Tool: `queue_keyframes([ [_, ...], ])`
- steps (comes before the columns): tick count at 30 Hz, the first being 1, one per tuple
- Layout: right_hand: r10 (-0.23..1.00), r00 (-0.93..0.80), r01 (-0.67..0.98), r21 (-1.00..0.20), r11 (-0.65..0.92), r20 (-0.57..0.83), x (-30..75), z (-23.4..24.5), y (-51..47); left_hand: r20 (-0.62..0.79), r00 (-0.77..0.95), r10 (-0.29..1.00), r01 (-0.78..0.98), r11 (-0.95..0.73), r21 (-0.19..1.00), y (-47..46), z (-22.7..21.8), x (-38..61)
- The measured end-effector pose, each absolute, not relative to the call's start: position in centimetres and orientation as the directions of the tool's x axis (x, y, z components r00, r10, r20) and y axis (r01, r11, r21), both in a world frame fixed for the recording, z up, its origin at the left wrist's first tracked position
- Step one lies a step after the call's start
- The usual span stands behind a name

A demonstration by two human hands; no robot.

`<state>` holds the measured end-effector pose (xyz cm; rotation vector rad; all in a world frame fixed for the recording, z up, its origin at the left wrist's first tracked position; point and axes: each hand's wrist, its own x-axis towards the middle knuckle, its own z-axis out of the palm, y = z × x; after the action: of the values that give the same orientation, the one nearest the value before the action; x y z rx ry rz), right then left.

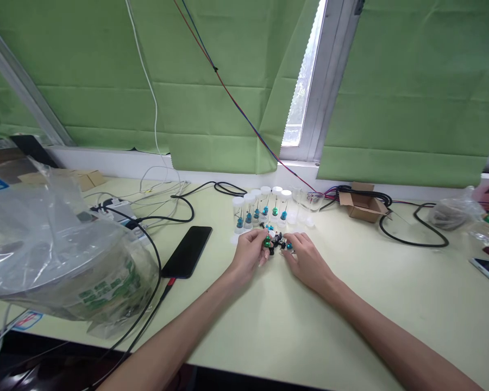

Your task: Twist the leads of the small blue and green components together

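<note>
Green and glossy on the small piece [267,241] in the left hand [249,250]. Rounded in outline as far as can be seen, partly covered by fingertips, with finer detail too small to make out. Held close to upright, long axis seemingly near vertical; cannot tell exactly which end is the tip. Located just on the near side of the row of capped vials [265,203], above the desk [277,326], at the right edge of the left hand, pinched between thumb and fingertips. Bordered on the right by a pile of loose black and blue parts [277,239], likewise near the row's front. Flanked beyond that by the right hand [305,257], with fingers bent beside a blue part [289,246]; cannot tell whether pinching anything. Stocked, within the row, with blue pieces and a green one on thin stems under white caps. Placed left of the row and nearer, with a black phone [187,252]; to its right, with an open cardboard box [362,205].
</note>
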<state>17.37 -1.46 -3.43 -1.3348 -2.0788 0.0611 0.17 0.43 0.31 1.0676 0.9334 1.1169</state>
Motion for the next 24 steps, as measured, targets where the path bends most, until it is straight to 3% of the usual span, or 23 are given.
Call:
queue_keyframes([
  [15, 0.825, -0.298, 0.750, -0.417, 0.513, 0.480, 17.53, -3.97, -1.06, -0.074, 0.230, 0.970, -0.211, 0.124, 0.970, 0.34, 0.26, 0.35],
  [24, 0.800, -0.310, 0.759, -0.372, 0.533, 0.514, 17.75, -4.11, -0.76, -0.063, 0.239, 0.969, -0.218, 0.117, 0.969, 0.37, 0.07, 0.27],
])
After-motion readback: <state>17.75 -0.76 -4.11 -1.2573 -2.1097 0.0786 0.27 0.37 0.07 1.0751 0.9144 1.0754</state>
